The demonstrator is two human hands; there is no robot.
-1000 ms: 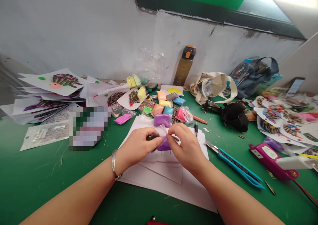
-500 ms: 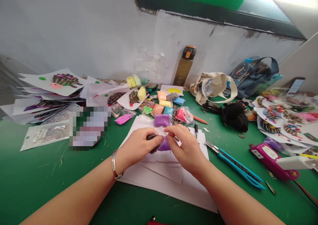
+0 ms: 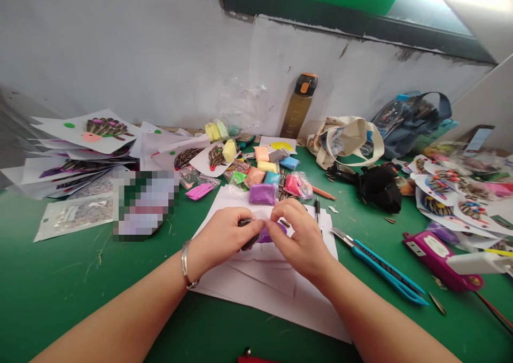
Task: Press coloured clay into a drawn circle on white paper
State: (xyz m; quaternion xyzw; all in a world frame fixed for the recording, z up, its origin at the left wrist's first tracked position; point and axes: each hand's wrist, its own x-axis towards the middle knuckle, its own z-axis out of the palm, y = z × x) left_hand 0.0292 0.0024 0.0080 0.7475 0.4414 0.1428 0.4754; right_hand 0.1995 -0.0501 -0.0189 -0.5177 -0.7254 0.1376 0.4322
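Observation:
My left hand (image 3: 225,228) is closed around a small dark packet (image 3: 249,241) in clear plastic. Thumb and fingertips of my right hand (image 3: 300,236) pinch close against the left fingertips, at what looks like the packet's clear edge; the exact grip is partly hidden. Beneath both hands, a flat purple clay shape (image 3: 266,235) lies on white paper (image 3: 256,280). A sunflower seed (image 3: 284,223) shows by the right fingers. Just beyond sits a purple clay packet (image 3: 262,194), near several other coloured packets.
Right of the paper lies a blue utility knife (image 3: 385,269), blade exposed, with a pen (image 3: 317,211) nearby. A magenta glue-gun-like device (image 3: 441,259) is farther right. Stacked seed pictures (image 3: 106,133) stand at left, a bottle (image 3: 298,106) against the wall.
Both hands stay nearly in place. My right fingers have shifted slightly and a seed beside them shows more clearly. The dark packet remains in my left hand.

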